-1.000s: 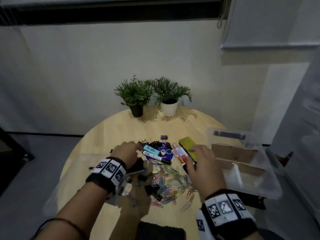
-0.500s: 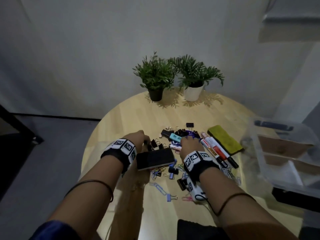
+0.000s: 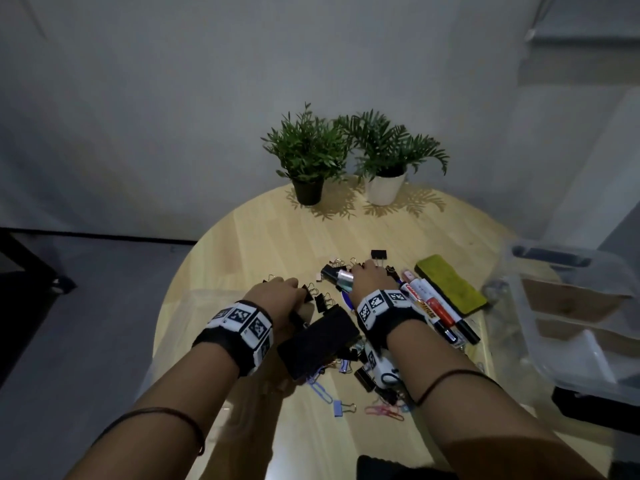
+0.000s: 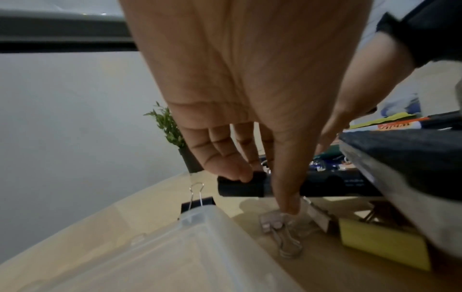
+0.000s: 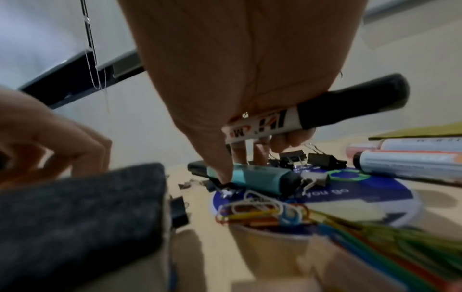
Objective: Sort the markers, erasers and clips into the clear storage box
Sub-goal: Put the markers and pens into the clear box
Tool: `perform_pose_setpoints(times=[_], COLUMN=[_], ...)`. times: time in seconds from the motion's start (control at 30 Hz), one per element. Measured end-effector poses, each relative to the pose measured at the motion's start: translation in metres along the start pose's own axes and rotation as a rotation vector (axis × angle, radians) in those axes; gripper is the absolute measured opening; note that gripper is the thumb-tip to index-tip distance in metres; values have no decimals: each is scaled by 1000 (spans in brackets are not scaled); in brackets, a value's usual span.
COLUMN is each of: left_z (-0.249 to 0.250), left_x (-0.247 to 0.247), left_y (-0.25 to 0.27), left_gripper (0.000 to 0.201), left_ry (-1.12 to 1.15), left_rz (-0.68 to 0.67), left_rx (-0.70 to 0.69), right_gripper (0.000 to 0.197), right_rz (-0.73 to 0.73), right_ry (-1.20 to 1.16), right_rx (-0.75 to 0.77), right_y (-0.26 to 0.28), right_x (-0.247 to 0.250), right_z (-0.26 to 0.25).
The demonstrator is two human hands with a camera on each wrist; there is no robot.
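My right hand (image 5: 250,83) holds a black-capped marker (image 5: 325,110) against its palm while its fingertips touch a teal marker (image 5: 260,177) in the pile at the table's middle. My left hand (image 4: 250,98) grips a black marker (image 4: 240,186) beside a black eraser (image 3: 317,337). A yellow eraser (image 3: 450,284) lies toward the right edge, near the clear storage box (image 3: 571,327) there.

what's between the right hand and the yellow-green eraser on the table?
In the head view, a row of markers with white barrels and black or red ends lies side by side between the right hand and the flat yellow-green felt eraser.
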State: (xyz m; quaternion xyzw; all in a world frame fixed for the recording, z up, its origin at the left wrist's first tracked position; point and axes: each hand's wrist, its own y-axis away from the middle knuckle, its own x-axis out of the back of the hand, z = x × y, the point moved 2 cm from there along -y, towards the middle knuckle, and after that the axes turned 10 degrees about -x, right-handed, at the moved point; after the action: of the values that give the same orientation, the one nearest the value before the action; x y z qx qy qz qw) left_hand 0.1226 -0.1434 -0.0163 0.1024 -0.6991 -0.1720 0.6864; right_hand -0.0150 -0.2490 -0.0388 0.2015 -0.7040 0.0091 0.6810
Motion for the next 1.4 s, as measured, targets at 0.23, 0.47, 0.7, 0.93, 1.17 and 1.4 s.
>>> perform_pose_setpoints(times=[0.23,0.47,0.7,0.93,1.17,1.4], left_z=[-14,-18,17,41,98,179], left_x=[16,31,34,50,67,52], left_y=[15,30,10,3,-46,-124], left_gripper=[26,20,24,27,26,47], left_ry=[-239,-162,-16,8,-192,-112], left_rz=[62,71,147,130,285,47], left_rx=[138,256,211,212,-129,-358], right_gripper=[33,29,63,40,37,39], right_rz=[-50,71,-36,-119,29,199], right_ry=[-285,-384,-189,-160,-466,-309], right_rx=[37,-364,-308,-189,-218,-224], right_y=[21,13,20,25,62,80], right_x=[17,21,-16,-1,86,169], right_z=[11,98,106,105,130,215])
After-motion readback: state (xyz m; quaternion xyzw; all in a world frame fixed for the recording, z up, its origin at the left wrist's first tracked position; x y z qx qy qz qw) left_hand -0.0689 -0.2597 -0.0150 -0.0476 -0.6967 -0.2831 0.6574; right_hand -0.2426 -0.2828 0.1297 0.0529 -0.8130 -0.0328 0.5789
